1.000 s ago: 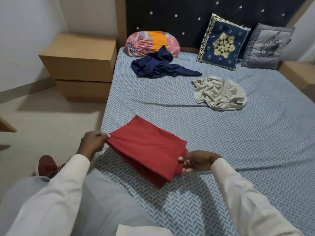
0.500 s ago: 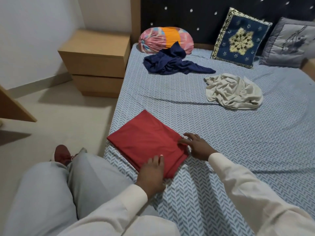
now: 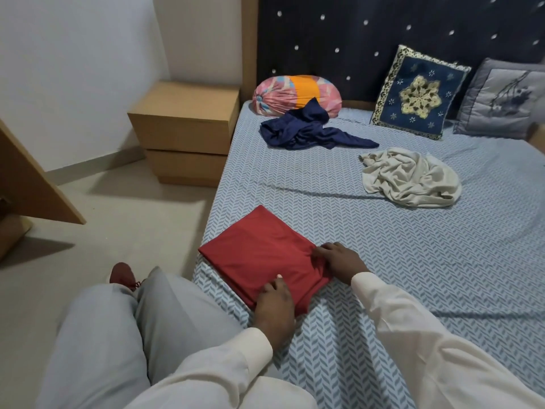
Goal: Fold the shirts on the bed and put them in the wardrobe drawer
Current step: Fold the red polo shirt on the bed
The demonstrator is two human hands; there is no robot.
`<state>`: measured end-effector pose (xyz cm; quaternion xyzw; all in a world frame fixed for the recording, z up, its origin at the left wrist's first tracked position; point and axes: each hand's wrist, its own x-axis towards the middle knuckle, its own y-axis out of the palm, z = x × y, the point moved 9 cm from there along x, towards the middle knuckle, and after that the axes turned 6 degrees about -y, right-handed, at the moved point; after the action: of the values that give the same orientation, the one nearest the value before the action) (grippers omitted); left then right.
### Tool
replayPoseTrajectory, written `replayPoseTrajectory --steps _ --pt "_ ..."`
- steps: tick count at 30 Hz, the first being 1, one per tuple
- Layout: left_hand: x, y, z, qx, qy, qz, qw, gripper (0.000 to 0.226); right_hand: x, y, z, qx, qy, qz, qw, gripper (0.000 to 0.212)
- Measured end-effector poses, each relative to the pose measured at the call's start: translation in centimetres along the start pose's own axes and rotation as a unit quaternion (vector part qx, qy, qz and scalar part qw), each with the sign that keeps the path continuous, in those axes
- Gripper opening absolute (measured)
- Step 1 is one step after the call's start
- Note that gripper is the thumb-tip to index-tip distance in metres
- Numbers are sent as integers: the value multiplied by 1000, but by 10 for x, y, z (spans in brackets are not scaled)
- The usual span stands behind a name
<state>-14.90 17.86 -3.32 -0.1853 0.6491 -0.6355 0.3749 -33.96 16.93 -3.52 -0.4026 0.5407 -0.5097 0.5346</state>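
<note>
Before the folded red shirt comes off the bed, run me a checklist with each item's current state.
1. Folded red fabric shirt lies as a flat rectangle on the blue herringbone-patterned bedsheet: ok.
2. Left hand on its near corner, right hand on its right edge: ok.
3. Fingers tucked under the shirt for lifting: cannot tell.
4. Other shirts folded: not ok; the crumpled navy shirt and the crumpled cream shirt lie farther up the bed.
5. Wardrobe drawer open and ready: cannot tell, out of view.
</note>
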Motion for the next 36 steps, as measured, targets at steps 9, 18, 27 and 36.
replayPoseTrajectory --steps 9,18,27,36 --pt "-13 -34 29 -62 47 -72 994 44 -1 -29 -4 179 35 -40 982 40" --pt "-54 -181 158 -373 79 -276 883 41 -60 -167 42 339 -41 -273 899 25" --pt "-8 -176 170 -709 66 -132 689 27 -97 -187 50 568 -23 -312 762 37" --pt "105 14 160 -509 -211 135 823 91 -36 18 -22 532 339 -3 776 45"
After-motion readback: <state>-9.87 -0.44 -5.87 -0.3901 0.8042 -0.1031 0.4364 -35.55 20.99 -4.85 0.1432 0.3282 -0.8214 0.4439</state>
